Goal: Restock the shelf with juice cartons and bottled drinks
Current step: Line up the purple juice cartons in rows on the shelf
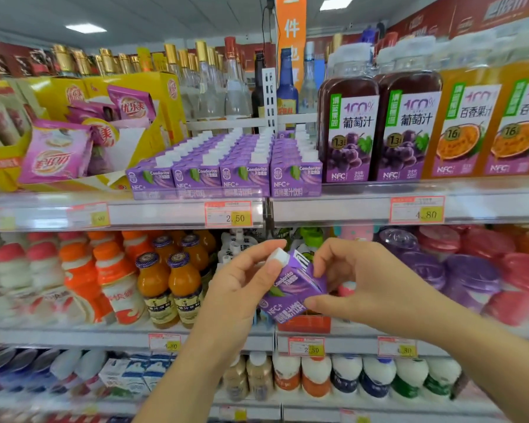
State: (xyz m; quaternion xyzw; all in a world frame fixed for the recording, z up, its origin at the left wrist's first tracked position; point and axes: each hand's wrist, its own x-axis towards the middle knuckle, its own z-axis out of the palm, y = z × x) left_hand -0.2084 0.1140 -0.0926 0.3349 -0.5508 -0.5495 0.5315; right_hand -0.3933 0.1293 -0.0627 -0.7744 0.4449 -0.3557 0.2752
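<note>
A small purple juice carton (293, 288) with a white cap is held tilted in front of the middle shelf. My left hand (242, 279) grips its capped top and left side. My right hand (358, 282) pinches its right side, thumb low and fingers at the top edge. On the upper shelf (348, 206) several rows of matching purple cartons (226, 166) stand packed together. To their right stand grape juice bottles (379, 126) and orange passion-fruit juice bottles (483, 123).
Yellow display boxes with pink packets (74, 132) fill the upper left. Orange juice bottles (168, 285) and white-and-orange yoghurt drinks (104, 285) crowd the middle shelf, with purple and red lidded cups (471, 270) at right. Milk bottles (348, 377) line the lower shelf.
</note>
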